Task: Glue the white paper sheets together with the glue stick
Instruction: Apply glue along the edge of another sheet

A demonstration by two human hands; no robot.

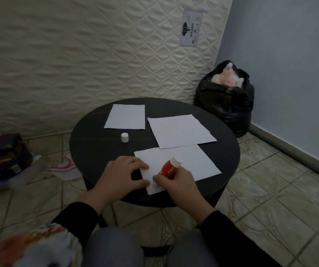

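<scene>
Quilted cream mattress (77, 64) stood upright behind a round black bench (89, 145) on a tiled floor (270, 189), with a stuffed black bin bag (226, 105) in the corner at the bench's two o'clock. Three lots of white paper lay on the bench: one sheet (126, 117) at twelve o'clock, a slightly fanned pair (179, 131) at about one o'clock, and the nearest sheet (183, 164) at five o'clock, close to the near edge. A small white cap (124, 137) stood alone near the middle, at roughly ten o'clock from the nearest sheet.

The left hand (120, 176) lay flat with its fingers (141, 166) pressing the near left corner of that sheet. The right hand (176, 184) had its fingers curled tight around a red glue stick (167, 170), uncapped end down on the paper's near corner and white base tilted up toward one o'clock. Both sleeves (230, 234) were black.
</scene>
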